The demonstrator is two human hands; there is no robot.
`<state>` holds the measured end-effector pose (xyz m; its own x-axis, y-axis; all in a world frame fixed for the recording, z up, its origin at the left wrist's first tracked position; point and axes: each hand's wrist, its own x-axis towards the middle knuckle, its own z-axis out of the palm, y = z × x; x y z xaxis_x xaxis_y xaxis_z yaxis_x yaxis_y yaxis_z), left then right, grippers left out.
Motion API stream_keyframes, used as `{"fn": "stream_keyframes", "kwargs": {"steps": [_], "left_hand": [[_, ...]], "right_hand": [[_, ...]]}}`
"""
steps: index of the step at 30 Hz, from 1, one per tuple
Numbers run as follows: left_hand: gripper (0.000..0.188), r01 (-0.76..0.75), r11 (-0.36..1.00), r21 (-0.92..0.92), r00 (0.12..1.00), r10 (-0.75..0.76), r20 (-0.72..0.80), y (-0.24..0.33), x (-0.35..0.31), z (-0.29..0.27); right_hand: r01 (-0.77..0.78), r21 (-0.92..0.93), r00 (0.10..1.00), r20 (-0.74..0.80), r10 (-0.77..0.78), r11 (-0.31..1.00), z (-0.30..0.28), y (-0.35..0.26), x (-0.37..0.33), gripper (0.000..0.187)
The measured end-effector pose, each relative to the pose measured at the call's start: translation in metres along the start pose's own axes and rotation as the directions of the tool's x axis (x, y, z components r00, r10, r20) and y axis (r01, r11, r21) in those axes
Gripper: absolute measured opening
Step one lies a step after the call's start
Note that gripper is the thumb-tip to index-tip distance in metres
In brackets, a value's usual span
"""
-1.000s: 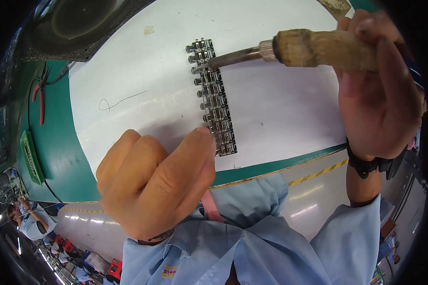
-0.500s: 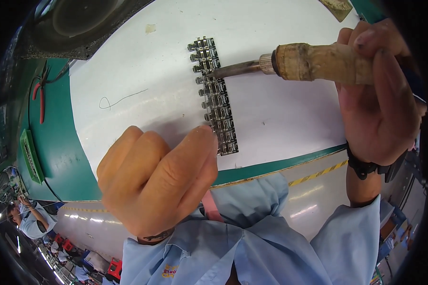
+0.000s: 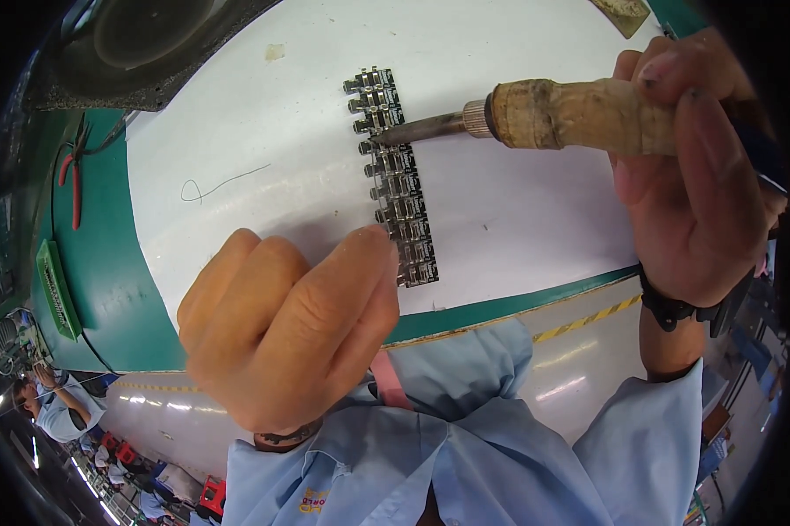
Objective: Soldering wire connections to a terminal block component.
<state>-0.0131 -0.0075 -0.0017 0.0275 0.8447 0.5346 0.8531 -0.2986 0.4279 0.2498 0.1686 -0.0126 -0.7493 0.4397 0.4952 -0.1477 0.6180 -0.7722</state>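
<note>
A strip of small black circuit boards with silver metal connectors [image 3: 404, 187] lies on white paper, running from far to near. My right hand [image 3: 689, 184] is closed round the tan, worn handle of a soldering iron [image 3: 544, 114]. Its dark tip points left and meets the strip at a connector in the upper half. My left hand [image 3: 294, 324] is closed, its thumb and index finger pinched beside the near end of the strip. Whatever those fingers hold is hidden, and part of the strip's left edge is covered by them.
White paper [image 3: 263, 114] covers much of the green table [image 3: 114, 298]. Red-handled pliers [image 3: 77, 188] and a green tray [image 3: 57, 289] lie at the left. A dark round-topped device [image 3: 149, 44] stands far left. A person in light blue [image 3: 62, 408] sits beyond.
The soldering iron and my right hand have shifted slightly left, so the tip reaches further over the connector. My left hand has barely moved.
</note>
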Motion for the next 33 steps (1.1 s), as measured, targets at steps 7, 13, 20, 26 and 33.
{"fn": "stream_keyframes", "kwargs": {"steps": [7, 13, 20, 26, 33], "left_hand": [[0.026, 0.032, 0.999, 0.036, 0.999, -0.033, 0.029, 0.001, 0.000, 0.001], [0.027, 0.003, 1.000, 0.014, 1.000, -0.003, 0.015, 0.002, 0.001, -0.002], [0.028, -0.015, 1.000, 0.026, 1.000, 0.015, 0.002, 0.000, 0.000, 0.000], [0.027, -0.020, 1.000, 0.016, 1.000, 0.020, 0.001, 0.000, 0.000, 0.001], [0.026, -0.020, 1.000, 0.010, 1.000, 0.020, 0.010, -0.001, 0.000, 0.000]], "right_hand": [[-0.035, -0.017, 0.999, 0.001, 0.036, 0.999, 0.006, -0.004, 0.005, 0.035], [-0.080, -0.050, 0.997, -0.002, 0.080, 0.996, 0.000, -0.019, 0.011, 0.032], [-0.252, 0.120, 0.963, -0.071, 0.261, 0.960, 0.027, -0.033, 0.030, 0.022], [-0.274, 0.272, 0.961, 0.125, 0.248, 0.923, 0.006, -0.022, 0.032, 0.021], [-0.232, 0.199, 0.971, 0.103, 0.215, 0.952, 0.005, -0.022, 0.034, 0.019]]}}
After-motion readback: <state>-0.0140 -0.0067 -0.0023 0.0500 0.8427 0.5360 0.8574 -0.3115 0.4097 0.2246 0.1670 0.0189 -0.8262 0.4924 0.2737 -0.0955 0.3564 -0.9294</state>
